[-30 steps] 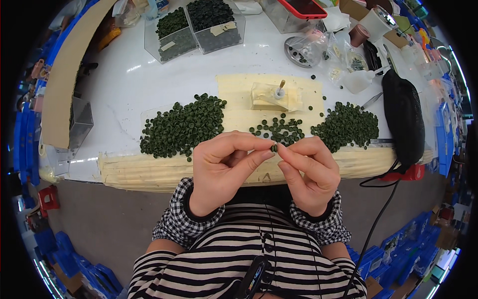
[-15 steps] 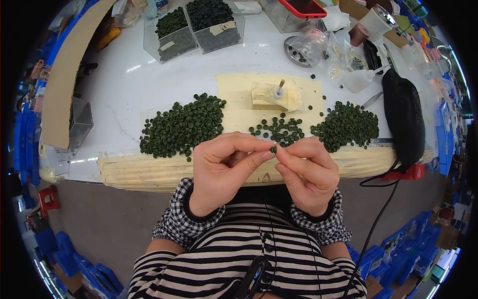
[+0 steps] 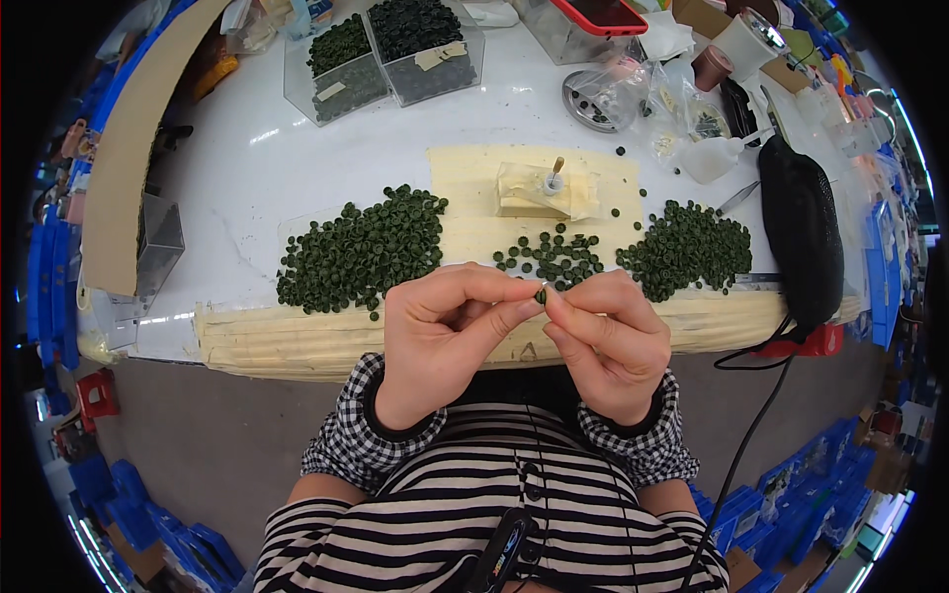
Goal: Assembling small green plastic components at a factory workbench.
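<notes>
My left hand (image 3: 445, 341) and my right hand (image 3: 613, 341) meet fingertip to fingertip over the table's padded front edge. Between their thumbs and forefingers is a small round dark green piece (image 3: 541, 296), partly covered by the fingers. Beyond the hands lies a loose scatter of the same green pieces (image 3: 559, 259). A large heap of green cap-like pieces (image 3: 366, 247) spreads to the left, and another heap (image 3: 692, 247) lies to the right. Behind the scatter, a taped block (image 3: 534, 193) carries a small white cup with a stick standing in it.
Two clear bins (image 3: 341, 89) of dark pieces stand at the back left. A red-cased phone (image 3: 605, 14) rests on a clear box. At right are plastic bags (image 3: 672, 104), tweezers (image 3: 739, 198) and a black mesh-covered object (image 3: 806, 232) with a cable. A cardboard panel (image 3: 138, 148) edges the left.
Both hands stay almost in place at the same green piece. The right hand has shifted very slightly left, and a bit more of the piece shows between the fingertips.
</notes>
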`<state>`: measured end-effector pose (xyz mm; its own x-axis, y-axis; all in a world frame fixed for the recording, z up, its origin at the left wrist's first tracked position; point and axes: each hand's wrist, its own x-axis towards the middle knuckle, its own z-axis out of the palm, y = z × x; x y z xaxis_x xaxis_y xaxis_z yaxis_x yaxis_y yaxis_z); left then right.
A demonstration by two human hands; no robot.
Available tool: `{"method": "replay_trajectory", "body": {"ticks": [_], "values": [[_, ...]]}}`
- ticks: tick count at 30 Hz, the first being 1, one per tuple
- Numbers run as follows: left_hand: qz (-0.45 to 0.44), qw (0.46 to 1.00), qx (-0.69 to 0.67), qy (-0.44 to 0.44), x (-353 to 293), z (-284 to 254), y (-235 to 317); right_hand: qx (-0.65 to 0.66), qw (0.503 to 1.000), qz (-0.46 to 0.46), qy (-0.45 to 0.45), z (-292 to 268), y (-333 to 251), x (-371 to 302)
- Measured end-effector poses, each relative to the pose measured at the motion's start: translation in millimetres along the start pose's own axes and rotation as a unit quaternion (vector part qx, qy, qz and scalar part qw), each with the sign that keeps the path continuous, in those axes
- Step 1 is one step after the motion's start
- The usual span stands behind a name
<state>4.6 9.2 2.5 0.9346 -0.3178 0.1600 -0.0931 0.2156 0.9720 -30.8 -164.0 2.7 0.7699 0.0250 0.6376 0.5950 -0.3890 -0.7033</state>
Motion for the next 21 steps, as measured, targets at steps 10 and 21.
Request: {"method": "replay_trajectory", "body": {"ticks": [10,21], "values": [[-0.005,0.999,-0.043,0.001,0.7,3.9,1.7,0.012,1.0,-0.001,0.012,-0.1,2.3,-1.6],[0.012,0.999,-0.042,-0.009,1.0,2.2,-1.6,0.003,1.0,-0.004,0.011,-1.6,2.0,-1.8]]}}
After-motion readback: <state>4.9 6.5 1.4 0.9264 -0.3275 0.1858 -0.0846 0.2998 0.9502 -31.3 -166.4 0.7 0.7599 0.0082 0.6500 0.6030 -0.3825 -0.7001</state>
